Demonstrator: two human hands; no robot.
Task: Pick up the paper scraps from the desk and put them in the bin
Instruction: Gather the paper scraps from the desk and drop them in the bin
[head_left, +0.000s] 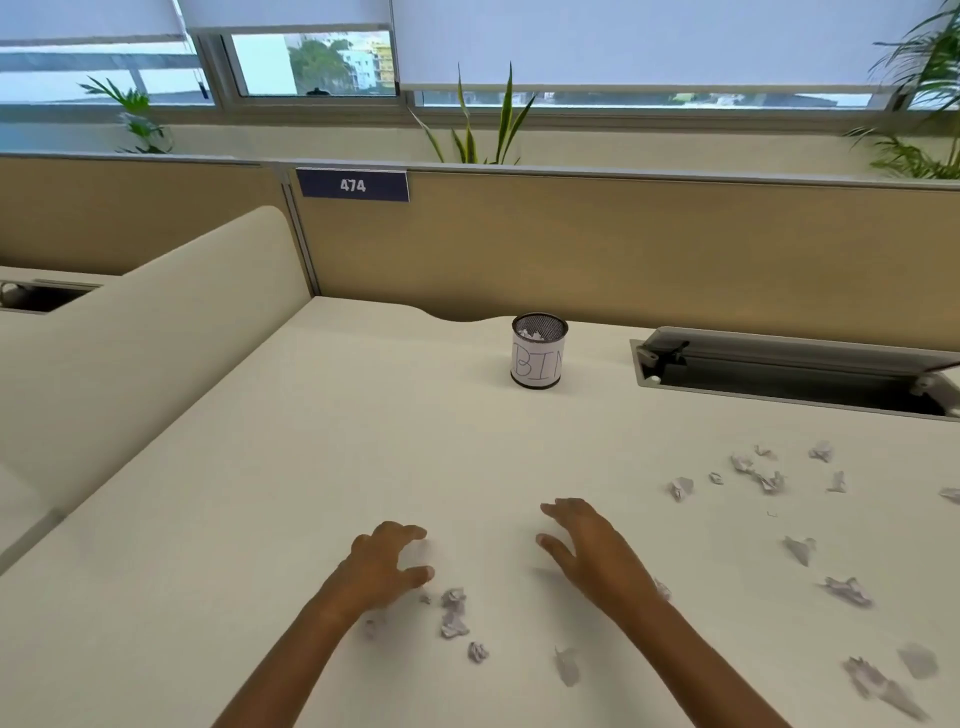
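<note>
A few scraps were seen in the bin (539, 351); many scraps (453, 613) remained on the desk (311, 467), the left hand (387, 564) and right hand (592, 553) spread apart, empty

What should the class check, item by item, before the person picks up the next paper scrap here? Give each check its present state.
1. Left hand free to grasp: ok, fingers curled but nothing seen in them.
2. Right hand free: ok, open and spread.
3. Scrap within reach: ok, crumpled scraps lie just beside the left hand.
4. Bin upright and open: ok.
5. Room left in the bin: cannot tell, paper shows near the rim.
6. Path to the bin clear: ok, bare desk between.
</note>
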